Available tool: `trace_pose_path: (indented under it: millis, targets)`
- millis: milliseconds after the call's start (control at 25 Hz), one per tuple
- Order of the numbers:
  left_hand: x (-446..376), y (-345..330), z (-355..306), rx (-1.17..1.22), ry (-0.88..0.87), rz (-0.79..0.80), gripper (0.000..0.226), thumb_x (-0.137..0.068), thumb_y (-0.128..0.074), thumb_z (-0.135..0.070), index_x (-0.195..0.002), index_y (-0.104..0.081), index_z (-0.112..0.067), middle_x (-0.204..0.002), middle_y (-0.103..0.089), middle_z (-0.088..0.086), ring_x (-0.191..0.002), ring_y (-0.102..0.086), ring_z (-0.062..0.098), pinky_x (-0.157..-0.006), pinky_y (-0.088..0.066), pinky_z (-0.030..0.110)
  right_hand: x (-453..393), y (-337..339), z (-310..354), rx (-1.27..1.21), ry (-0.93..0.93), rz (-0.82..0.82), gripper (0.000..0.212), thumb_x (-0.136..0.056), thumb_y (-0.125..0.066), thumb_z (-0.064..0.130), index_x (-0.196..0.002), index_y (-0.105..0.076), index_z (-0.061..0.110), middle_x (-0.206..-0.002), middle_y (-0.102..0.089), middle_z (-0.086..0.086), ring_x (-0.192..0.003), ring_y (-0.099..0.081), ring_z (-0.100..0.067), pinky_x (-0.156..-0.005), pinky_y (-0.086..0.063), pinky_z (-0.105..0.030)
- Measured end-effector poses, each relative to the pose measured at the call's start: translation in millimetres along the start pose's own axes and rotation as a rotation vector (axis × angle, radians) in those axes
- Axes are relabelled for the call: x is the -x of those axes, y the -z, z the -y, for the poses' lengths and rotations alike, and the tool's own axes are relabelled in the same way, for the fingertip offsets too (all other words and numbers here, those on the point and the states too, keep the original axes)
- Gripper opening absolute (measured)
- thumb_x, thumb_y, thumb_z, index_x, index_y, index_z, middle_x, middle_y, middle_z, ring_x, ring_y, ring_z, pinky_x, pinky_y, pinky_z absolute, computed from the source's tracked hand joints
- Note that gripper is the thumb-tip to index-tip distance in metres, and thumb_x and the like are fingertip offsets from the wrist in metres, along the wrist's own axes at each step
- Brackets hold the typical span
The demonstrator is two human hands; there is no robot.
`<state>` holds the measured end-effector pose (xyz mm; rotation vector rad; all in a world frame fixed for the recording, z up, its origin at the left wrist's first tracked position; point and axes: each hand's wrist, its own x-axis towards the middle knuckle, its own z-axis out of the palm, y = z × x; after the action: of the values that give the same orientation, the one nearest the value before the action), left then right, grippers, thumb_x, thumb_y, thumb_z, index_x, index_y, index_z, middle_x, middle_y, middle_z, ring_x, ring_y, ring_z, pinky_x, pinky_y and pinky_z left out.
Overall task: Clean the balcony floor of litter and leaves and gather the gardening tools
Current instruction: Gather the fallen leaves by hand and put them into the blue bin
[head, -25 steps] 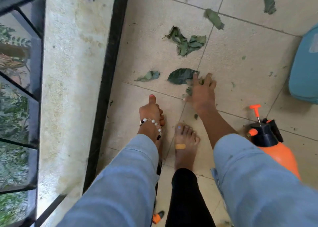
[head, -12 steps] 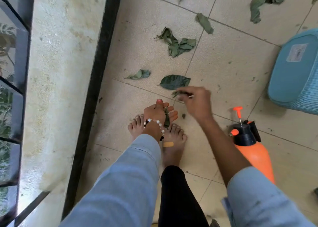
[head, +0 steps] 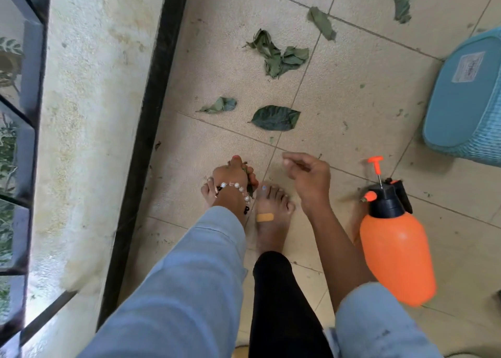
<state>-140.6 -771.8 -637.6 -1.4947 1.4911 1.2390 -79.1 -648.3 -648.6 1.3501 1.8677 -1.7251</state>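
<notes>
Most of the job looks undone. Nearest, the sprayer (head: 393, 238) stands ungathered on the floor (head: 352, 100) at the right. The left hand (head: 233, 174) hangs low over the feet, fingers clamped on a wad of picked leaves (head: 247, 171). The right hand (head: 309, 176) hovers beside it, fingers loosely curled and holding nothing I can make out. Beyond lie a dark leaf (head: 275, 118), a small leaf (head: 220, 104), a clump (head: 279, 56) and further scraps, with a blue basket (head: 466, 97) at the right.

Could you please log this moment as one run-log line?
left hand: grips leaves | right hand: loose, holds nothing | dark leaf: on floor | orange sprayer: upright
</notes>
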Motion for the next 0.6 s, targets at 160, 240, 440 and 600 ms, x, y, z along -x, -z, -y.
trace_pose_path:
  millis: [160, 240, 440, 600]
  targets:
    - [-1.4, -5.1, -16.4, 0.023, -0.055, 0.092, 0.029, -0.095, -0.049, -0.014, -0.067, -0.048, -0.006, -0.051, -0.05, 0.008, -0.037, -0.038, 0.016, -0.036, -0.028, 0.013, -34.1, -6.9, -52.4, 0.737, 0.066, 0.003, 0.022, -0.079, -0.072, 0.009, -0.099, -0.065, 0.006, -0.099, -0.066, -0.011, -0.092, -0.062, -0.026, -0.081, -0.046, -0.031]
    - [-10.0, -5.0, -23.1, 0.03, -0.067, 0.089, 0.027, -0.093, -0.049, -0.013, -0.067, -0.047, -0.006, -0.043, -0.05, 0.007, -0.035, -0.037, 0.015, -0.036, -0.027, 0.012, -45.0, -19.5, -63.3, 1.049, 0.168, 0.085, 0.024, -0.086, -0.058, 0.002, -0.109, -0.059, 0.001, -0.109, -0.061, -0.018, -0.1, -0.058, -0.032, -0.078, -0.043, -0.032]
    - [-20.1, -0.4, -51.1, 0.11, -0.111, 0.024, 0.02, -0.094, -0.048, -0.012, -0.075, -0.048, -0.005, -0.05, -0.053, 0.012, -0.034, -0.037, 0.015, -0.036, -0.027, 0.013, -67.7, -31.0, -22.6, 0.654, 0.317, -0.102, 0.02, -0.082, -0.061, -0.003, -0.1, -0.068, 0.005, -0.089, -0.066, -0.012, -0.085, -0.063, -0.026, -0.075, -0.044, -0.021]
    - [-29.0, 3.7, -71.2, 0.138, -0.126, -0.001, 0.015, -0.095, -0.045, -0.009, -0.083, -0.052, -0.003, -0.054, -0.052, 0.014, -0.034, -0.037, 0.015, -0.037, -0.027, 0.012, -96.9, -53.6, 24.9, 0.794, 0.349, 0.009, 0.046, -0.094, -0.053, 0.016, -0.138, -0.042, 0.01, -0.109, -0.049, -0.009, -0.093, -0.052, -0.022, -0.085, -0.044, -0.033]
